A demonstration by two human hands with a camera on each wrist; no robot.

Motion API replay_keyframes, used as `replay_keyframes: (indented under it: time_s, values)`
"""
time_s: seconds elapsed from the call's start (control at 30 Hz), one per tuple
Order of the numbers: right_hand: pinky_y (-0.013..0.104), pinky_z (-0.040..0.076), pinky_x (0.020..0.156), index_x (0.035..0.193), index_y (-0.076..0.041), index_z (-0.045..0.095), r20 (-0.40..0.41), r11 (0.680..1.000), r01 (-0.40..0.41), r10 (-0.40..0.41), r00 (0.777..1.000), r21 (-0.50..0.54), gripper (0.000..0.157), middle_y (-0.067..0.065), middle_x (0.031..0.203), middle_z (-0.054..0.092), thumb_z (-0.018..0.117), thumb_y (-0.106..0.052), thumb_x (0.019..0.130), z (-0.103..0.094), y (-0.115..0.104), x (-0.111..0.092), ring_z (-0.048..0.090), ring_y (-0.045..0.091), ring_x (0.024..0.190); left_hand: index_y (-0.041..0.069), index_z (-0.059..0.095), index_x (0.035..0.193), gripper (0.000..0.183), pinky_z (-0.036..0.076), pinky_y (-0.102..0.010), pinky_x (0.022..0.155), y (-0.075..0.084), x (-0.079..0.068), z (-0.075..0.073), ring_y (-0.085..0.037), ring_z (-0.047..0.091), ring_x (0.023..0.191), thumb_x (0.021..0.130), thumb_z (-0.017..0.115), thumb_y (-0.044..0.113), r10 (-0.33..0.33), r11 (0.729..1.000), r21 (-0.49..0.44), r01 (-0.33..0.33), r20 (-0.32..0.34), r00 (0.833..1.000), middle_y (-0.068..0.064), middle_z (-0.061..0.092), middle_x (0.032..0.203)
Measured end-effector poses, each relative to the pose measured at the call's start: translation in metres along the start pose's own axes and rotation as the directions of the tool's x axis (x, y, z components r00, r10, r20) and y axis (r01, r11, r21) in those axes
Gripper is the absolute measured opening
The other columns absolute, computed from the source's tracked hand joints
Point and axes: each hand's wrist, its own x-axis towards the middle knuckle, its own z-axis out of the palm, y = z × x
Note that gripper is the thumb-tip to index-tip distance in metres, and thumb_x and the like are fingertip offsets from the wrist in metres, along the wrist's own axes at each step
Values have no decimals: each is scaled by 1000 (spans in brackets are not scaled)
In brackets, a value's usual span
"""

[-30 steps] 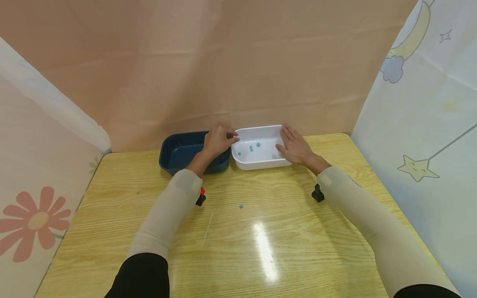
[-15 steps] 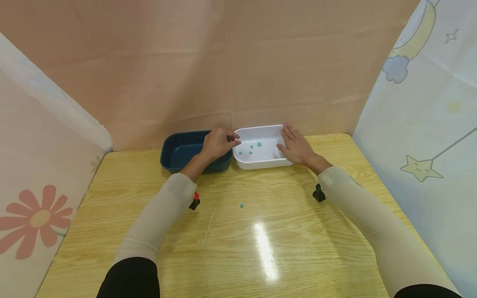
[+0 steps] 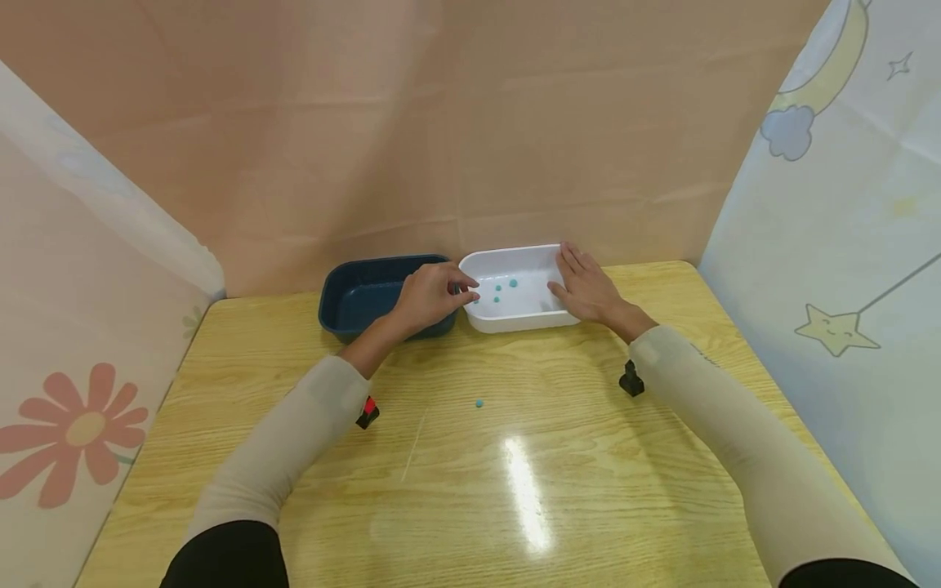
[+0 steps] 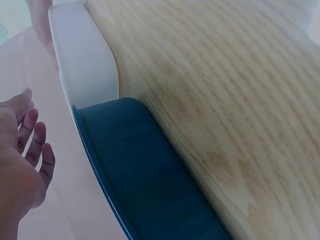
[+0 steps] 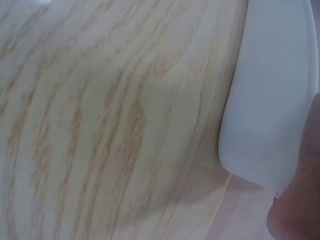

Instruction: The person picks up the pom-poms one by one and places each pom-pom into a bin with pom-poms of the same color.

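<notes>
Over the joint between a dark blue bin and a white bin, my left hand hovers with loosely bent fingers. Its thumb and index fingertips are apart, above the white bin's left end, and nothing shows between them. The left wrist view has this hand above the bins' rims. My right hand rests with straight fingers on the white bin's right end, its thumb over the inside. Several small turquoise beads lie on the white bin's floor, one partly hidden by the left thumb.
A single turquoise bead lies on the wooden table in front of the bins. Behind them hangs a brown cloth backdrop. Patterned white panels stand along the table's sides.
My left hand has come slightly nearer to me, its forearm swinging left and down. One bead in the white bin has shifted a little toward the near wall. The right hand stays put.
</notes>
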Motion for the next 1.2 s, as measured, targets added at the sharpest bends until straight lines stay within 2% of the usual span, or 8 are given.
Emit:
replay_keyframes:
  time_s: [0.6, 0.8, 1.07, 1.2]
  values:
    - [52, -4, 132, 164, 11, 2, 5, 1000, -2, 2, 1000, 2, 75, 25, 174, -10, 25, -40, 116, 1, 0, 0, -10, 39, 163, 9, 86, 106, 19, 46, -24, 55, 22, -25, 6, -8, 62, 68, 93, 85, 24, 144, 986, -95, -140, 45, 989, 2, 75, 87]
    - [53, -4, 132, 164, 11, 1, 11, 1000, 0, 0, 1000, 1, 74, 25, 174, -10, 25, -40, 116, 1, -1, 0, -9, 40, 163, 9, 86, 103, 17, 46, -23, 55, 23, -36, 13, -6, 61, 67, 92, 86, 21, 186, 978, -107, -179, 62, 981, 3, 73, 85]
    - [53, -5, 131, 164, 12, 1, 11, 1000, 2, -2, 1000, -4, 75, 26, 174, -10, 25, -40, 116, 3, -1, -2, -9, 41, 163, 11, 86, 109, 19, 47, -21, 57, 20, -51, 17, -9, 64, 75, 93, 85, 21, 208, 975, -110, -193, 150, 967, 3, 77, 96]
    - [53, -5, 131, 164, 11, 0, 16, 1000, -1, 1, 1000, 0, 75, 25, 174, -11, 25, -40, 116, 2, -2, -3, -9, 40, 163, 11, 85, 111, 21, 47, -20, 56, 19, -56, 18, -8, 64, 75, 93, 85, 22, 221, 972, -122, -201, 177, 959, 3, 77, 96]
